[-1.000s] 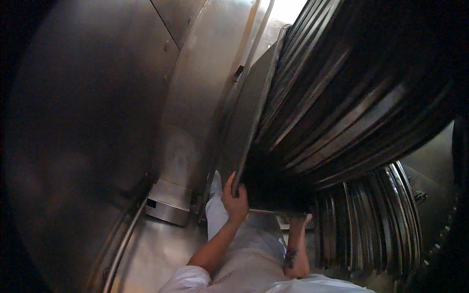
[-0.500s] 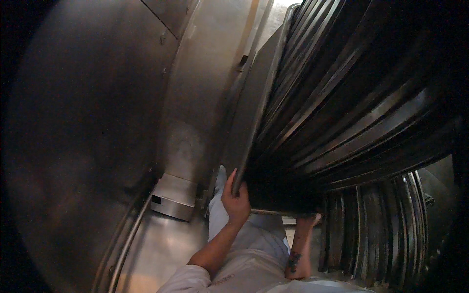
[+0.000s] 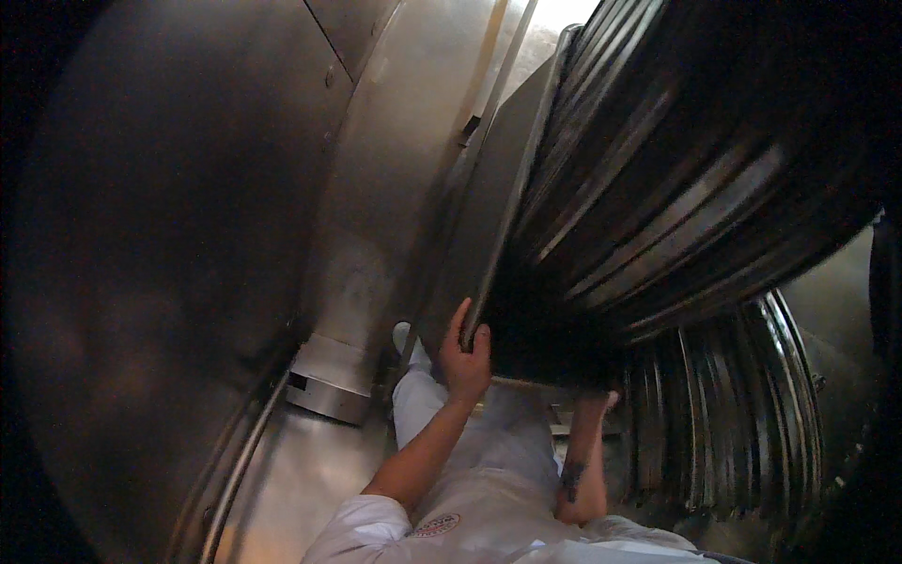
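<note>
A large dark metal baking tray (image 3: pixel 493 179) stands tilted in front of me, its rim running from upper right down toward my body. My left hand (image 3: pixel 467 365) is closed round the lower left corner of that rim, thumb on one side and fingers on the other. Under the tray's lower edge, toward its right end, my right hand (image 3: pixel 598 406) grips it; most of those fingers are hidden in shadow. Close against the tray's right side, several dark trays (image 3: pixel 676 202) stand packed on edge. The inside of the held tray is too dark to make out.
Below right, more dark trays (image 3: pixel 723 414) stand on edge in a row. A smooth metal wall (image 3: pixel 169 235) rises at my left, with a rail (image 3: pixel 240 470) along its foot. A small metal box (image 3: pixel 331 383) juts out beside my leg.
The tray's lower edge and both hands appear slightly higher in view, and my left hand a little further right. The view has shifted somewhat. Both hands keep their hold.
</note>
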A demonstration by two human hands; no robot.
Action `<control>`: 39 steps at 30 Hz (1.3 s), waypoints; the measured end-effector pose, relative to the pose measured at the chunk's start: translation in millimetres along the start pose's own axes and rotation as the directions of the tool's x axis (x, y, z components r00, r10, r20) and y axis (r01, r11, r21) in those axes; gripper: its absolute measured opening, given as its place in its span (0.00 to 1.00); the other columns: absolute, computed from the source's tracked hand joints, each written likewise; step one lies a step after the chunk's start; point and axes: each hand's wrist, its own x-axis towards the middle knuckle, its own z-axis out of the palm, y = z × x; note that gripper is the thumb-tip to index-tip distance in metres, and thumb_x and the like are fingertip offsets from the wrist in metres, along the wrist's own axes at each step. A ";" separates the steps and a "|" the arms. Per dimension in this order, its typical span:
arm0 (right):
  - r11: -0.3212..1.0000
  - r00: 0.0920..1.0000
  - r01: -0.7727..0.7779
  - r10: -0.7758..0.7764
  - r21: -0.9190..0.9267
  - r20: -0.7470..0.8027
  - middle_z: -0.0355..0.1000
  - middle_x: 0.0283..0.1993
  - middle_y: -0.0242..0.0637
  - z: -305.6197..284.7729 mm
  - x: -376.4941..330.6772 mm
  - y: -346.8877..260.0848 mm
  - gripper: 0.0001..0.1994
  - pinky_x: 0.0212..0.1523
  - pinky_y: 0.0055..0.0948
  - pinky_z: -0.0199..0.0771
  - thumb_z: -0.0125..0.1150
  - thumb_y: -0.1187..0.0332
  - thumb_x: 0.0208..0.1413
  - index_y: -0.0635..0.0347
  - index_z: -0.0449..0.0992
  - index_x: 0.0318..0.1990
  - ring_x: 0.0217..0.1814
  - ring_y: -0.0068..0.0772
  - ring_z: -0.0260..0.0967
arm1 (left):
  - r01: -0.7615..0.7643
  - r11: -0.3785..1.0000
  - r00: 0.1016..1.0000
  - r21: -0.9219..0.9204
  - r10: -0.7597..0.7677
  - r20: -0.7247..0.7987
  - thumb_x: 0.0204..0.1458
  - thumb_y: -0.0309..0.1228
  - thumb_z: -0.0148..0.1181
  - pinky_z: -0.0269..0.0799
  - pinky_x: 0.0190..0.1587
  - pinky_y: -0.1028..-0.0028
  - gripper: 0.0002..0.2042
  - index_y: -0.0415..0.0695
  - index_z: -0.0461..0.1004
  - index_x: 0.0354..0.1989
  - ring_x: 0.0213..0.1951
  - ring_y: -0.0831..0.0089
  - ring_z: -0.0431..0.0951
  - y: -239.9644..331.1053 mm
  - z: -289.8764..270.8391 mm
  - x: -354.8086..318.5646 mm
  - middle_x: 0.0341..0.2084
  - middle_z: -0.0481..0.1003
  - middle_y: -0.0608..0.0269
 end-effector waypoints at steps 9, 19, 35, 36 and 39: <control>0.981 0.992 0.098 -0.110 -0.166 -0.063 0.71 0.55 0.42 8.8 -36.6 -11.6 0.23 0.59 0.45 0.70 0.48 0.61 0.56 0.63 0.72 0.56 0.55 0.43 0.69 | -0.045 0.995 0.996 0.091 0.052 -0.078 0.55 0.24 0.62 0.68 0.57 0.72 0.22 0.39 0.71 0.60 0.53 0.71 0.75 -19.6 10.7 -2.5 0.55 0.75 0.54; 0.988 0.988 0.156 -0.156 0.001 -0.004 0.71 0.56 0.44 49.3 -13.3 -15.7 0.22 0.58 0.44 0.72 0.51 0.62 0.57 0.65 0.72 0.57 0.54 0.45 0.70 | -0.124 0.988 0.990 0.090 0.129 -0.049 0.57 0.26 0.61 0.67 0.58 0.70 0.23 0.39 0.69 0.62 0.53 0.70 0.73 -9.5 33.6 8.6 0.54 0.74 0.55; 0.993 0.993 0.117 -0.117 0.000 0.017 0.71 0.56 0.38 16.6 32.5 -16.7 0.23 0.60 0.41 0.66 0.44 0.59 0.60 0.64 0.73 0.55 0.54 0.43 0.67 | -0.132 0.991 0.991 0.015 0.132 -0.023 0.59 0.31 0.61 0.69 0.50 0.74 0.21 0.40 0.70 0.60 0.43 0.74 0.74 11.3 59.9 7.1 0.46 0.77 0.59; 0.989 0.987 0.147 -0.145 -0.012 0.074 0.71 0.56 0.38 18.5 30.7 -15.8 0.23 0.61 0.40 0.65 0.43 0.58 0.60 0.64 0.73 0.55 0.55 0.43 0.67 | -0.126 0.992 0.992 0.014 0.126 -0.014 0.59 0.32 0.61 0.69 0.51 0.74 0.21 0.39 0.70 0.60 0.44 0.74 0.74 12.8 59.3 8.2 0.47 0.77 0.59; 0.931 0.923 0.342 -0.308 -0.127 0.231 0.71 0.57 0.36 21.5 19.8 -7.5 0.24 0.62 0.37 0.63 0.41 0.55 0.62 0.64 0.73 0.55 0.57 0.43 0.65 | -0.191 0.981 0.982 0.022 0.191 -0.009 0.59 0.32 0.61 0.69 0.51 0.73 0.21 0.39 0.70 0.60 0.45 0.73 0.75 11.9 57.6 12.9 0.47 0.78 0.58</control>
